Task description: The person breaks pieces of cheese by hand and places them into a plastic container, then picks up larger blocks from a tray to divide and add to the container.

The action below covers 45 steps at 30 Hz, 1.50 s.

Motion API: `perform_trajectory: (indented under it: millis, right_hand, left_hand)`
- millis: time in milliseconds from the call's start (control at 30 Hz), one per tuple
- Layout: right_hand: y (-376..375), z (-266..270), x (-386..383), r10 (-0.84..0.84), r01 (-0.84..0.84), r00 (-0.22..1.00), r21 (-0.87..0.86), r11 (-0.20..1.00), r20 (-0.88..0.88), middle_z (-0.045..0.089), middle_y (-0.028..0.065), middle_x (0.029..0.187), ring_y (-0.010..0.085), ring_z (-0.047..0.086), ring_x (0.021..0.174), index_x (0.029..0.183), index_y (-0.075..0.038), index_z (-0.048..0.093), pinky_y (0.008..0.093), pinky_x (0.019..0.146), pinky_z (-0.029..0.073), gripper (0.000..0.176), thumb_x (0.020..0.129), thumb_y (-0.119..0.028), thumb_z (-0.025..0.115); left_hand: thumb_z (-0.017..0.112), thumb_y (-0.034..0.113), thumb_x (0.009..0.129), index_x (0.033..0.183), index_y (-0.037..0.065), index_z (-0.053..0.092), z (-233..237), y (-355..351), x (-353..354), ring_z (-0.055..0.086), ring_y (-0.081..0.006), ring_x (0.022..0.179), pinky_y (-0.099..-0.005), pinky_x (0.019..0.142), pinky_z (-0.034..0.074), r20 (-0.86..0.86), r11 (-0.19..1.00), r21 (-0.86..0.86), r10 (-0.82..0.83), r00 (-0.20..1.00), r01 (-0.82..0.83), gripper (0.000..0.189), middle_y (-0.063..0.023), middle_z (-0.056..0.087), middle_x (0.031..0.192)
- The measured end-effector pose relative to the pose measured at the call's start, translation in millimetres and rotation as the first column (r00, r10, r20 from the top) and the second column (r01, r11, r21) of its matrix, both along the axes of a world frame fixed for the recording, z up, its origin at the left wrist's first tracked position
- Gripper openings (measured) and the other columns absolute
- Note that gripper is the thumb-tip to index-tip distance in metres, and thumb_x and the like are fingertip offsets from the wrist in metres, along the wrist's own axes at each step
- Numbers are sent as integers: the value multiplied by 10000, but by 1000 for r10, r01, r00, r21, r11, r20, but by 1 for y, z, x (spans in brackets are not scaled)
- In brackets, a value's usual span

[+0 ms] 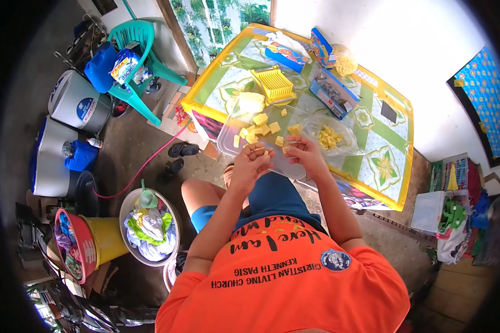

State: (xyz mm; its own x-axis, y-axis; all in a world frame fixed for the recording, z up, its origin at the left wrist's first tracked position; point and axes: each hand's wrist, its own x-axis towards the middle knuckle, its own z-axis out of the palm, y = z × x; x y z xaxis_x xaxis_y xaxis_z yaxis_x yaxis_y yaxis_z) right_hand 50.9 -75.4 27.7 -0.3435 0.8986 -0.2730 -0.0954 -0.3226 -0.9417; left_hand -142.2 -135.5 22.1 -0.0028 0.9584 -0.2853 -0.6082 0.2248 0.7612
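My left hand [250,163] and my right hand [302,154] meet over a clear plastic tray [226,145] at the near edge of the table. Each hand pinches a small yellow piece between its fingertips; the right one holds a yellow cube [286,149]. Several yellow cubes [260,129] lie scattered on the tray. A clear plastic bag [329,136] with more yellow pieces sits just right of my right hand. A yellow slotted cutter [273,84] stands behind the tray.
The table has a green and yellow floral cloth [383,161]. Blue boxes [286,56] lie at its far side. On the floor at left stand basins of laundry [150,227], a teal chair [136,41], buckets and sandals [181,149].
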Motion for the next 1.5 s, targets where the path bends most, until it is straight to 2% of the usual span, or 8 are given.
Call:
perform_trajectory:
  millis: [133,267,367,467,567,667,967,1500]
  right_hand:
    - [-8,16,-4,29,-36,980,-33,999,-195,655,63,917,133,633,820,1154,-22,557,262,674,507,325,847,-79,649]
    - [-18,36,-11,25,-12,980,69,998,-197,645,66,916,123,620,825,1134,-8,564,243,685,504,305,843,-45,645]
    - [-23,41,-14,12,17,986,173,985,-164,638,62,929,115,609,821,1119,-1,569,238,694,505,287,845,-35,643]
    - [-27,43,-16,-5,40,988,226,973,-153,628,56,931,115,604,822,1106,-2,569,246,709,510,268,848,-31,638]
    - [-28,42,-16,-10,52,987,252,966,-161,621,58,928,127,607,831,1093,-8,564,265,733,521,247,854,-29,625]
    - [-30,44,-17,-18,64,982,238,969,-187,628,61,941,127,609,836,1081,-9,565,266,740,523,232,857,-24,622]
    - [-34,45,-19,-14,75,968,234,969,-251,637,65,968,122,611,852,1070,-10,567,269,764,523,222,858,-20,631]
    - [-44,38,-30,-40,128,970,366,922,-240,631,72,990,113,601,928,1076,30,564,238,835,473,191,885,29,579]
  left_hand:
    - [638,-21,827,1195,26,506,14,3,6,636,-150,938,-223,722,523,-104,995,92,-22,994,32,394,-110,646,1081]
    - [646,-9,834,1176,16,544,27,2,10,620,-88,894,-174,707,483,-142,989,136,-34,989,54,358,-104,658,1076]
    - [649,-4,837,1153,-16,557,33,1,12,636,-166,951,-268,806,524,-161,985,166,-27,987,54,329,-152,646,1101]
    - [641,-6,844,1162,-24,560,36,-1,13,632,-166,962,-271,833,514,-205,982,179,-28,978,66,328,-146,648,1097]
    - [632,56,879,1198,-9,556,40,-4,16,601,-78,913,-185,736,479,-278,973,214,-20,960,83,335,-93,657,1084]
    - [593,13,889,1239,-36,521,41,-6,17,610,-156,993,-267,866,495,-319,974,200,-37,947,106,361,-139,624,1140]
    - [593,19,890,1219,-35,535,44,-9,18,604,-116,978,-216,828,485,-238,957,279,-8,971,76,338,-110,650,1079]
    - [570,29,903,1212,-36,551,46,-17,20,591,-60,901,-180,771,468,-376,939,339,86,923,51,317,-61,657,1035]
